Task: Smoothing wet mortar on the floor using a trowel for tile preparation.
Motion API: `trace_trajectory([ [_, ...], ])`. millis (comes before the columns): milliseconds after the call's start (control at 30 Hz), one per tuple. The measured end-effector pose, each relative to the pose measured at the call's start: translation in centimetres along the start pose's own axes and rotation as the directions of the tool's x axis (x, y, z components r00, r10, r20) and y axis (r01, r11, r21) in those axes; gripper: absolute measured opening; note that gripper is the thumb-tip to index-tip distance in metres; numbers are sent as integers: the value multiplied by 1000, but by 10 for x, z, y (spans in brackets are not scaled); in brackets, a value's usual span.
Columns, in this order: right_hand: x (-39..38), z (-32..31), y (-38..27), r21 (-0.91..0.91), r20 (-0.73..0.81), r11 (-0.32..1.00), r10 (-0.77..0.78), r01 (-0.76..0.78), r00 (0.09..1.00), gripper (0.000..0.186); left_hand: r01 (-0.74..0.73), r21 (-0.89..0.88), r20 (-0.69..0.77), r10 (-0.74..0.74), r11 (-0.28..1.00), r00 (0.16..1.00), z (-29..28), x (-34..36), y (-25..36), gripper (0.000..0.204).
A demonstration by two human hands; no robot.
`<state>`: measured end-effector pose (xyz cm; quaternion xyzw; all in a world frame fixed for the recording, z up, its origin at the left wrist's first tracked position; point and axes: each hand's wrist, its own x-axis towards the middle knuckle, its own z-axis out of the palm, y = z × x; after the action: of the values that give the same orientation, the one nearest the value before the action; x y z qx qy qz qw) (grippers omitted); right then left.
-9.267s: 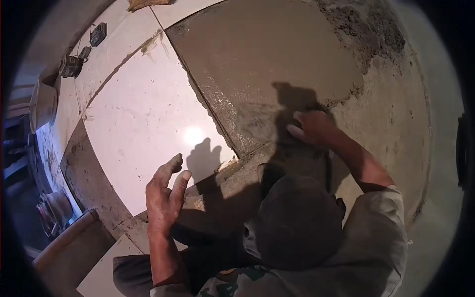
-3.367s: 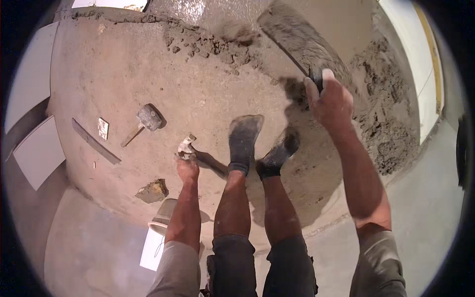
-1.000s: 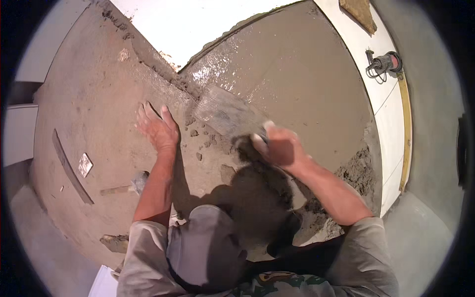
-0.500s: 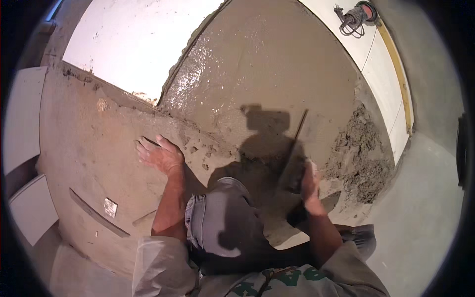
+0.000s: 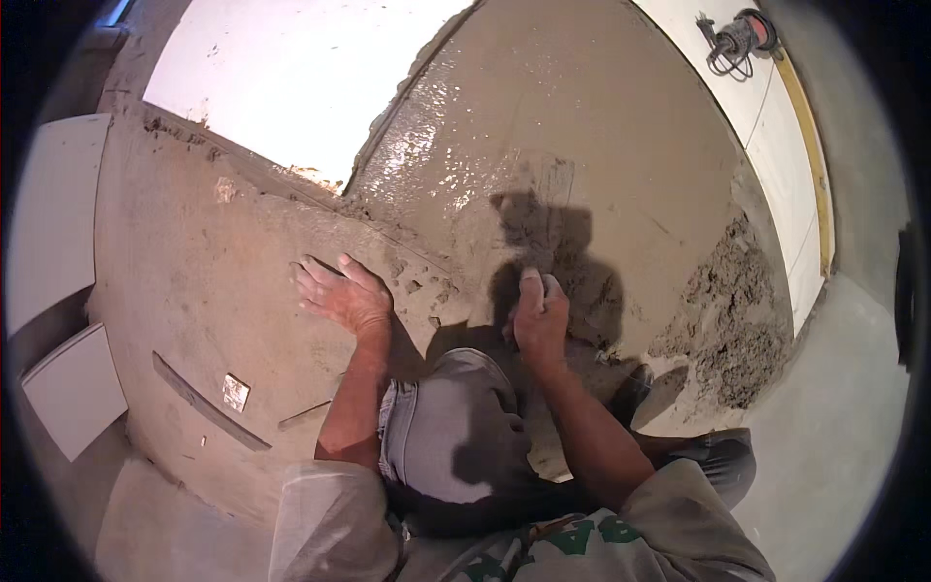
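My left hand [image 5: 344,296] rests open on the bare concrete [image 5: 223,291], fingers spread, beside crumbs of mortar. My right hand [image 5: 538,320] is closed on the handle of a flat trowel [image 5: 543,209]; its grey-smeared blade lies ahead of the hand and blends into the wet mortar [image 5: 582,97], partly in my shadow. The shiny mortar bed borders a large white tile [image 5: 291,68] with a ragged edge at upper left. Lumpy mortar [image 5: 732,310] is heaped at the right. My knee [image 5: 451,407] is down between my forearms.
A corded power tool [image 5: 745,39] lies on white tiles at upper right, by a yellow strip [image 5: 805,136]. Loose white boards [image 5: 53,213] are at the left. A flat grey strip [image 5: 208,403] and a small shiny square [image 5: 236,391] lie lower left, beside the wall.
I have gone from standing to kneeling, and my left hand has let go of what it held. My right hand has just moved left, turning the trowel from edge-on to flatter on the mortar.
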<state>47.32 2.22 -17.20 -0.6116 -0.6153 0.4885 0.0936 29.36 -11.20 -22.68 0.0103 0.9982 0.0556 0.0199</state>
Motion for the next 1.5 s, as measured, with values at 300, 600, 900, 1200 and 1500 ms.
trace_trajectory([
  [300,4,59,-86,21,140,1000,14,-17,990,46,-12,17,-47,13,1000,999,-3,2,-1,63],
  [600,-17,-10,-66,-652,447,656,-72,380,892,48,0,-17,-33,-1,1000,999,-13,5,-8,63],
  [900,17,0,-118,-642,548,561,-141,522,825,44,-29,-52,-41,26,998,999,-9,2,-1,63],
  [1200,-13,-128,-11,-734,501,496,-67,464,863,38,22,27,1,-22,999,1000,2,1,-5,65],
  [1500,-62,-133,-19,-553,294,807,-47,210,955,44,-18,23,-29,19,1000,999,-10,5,-15,63],
])
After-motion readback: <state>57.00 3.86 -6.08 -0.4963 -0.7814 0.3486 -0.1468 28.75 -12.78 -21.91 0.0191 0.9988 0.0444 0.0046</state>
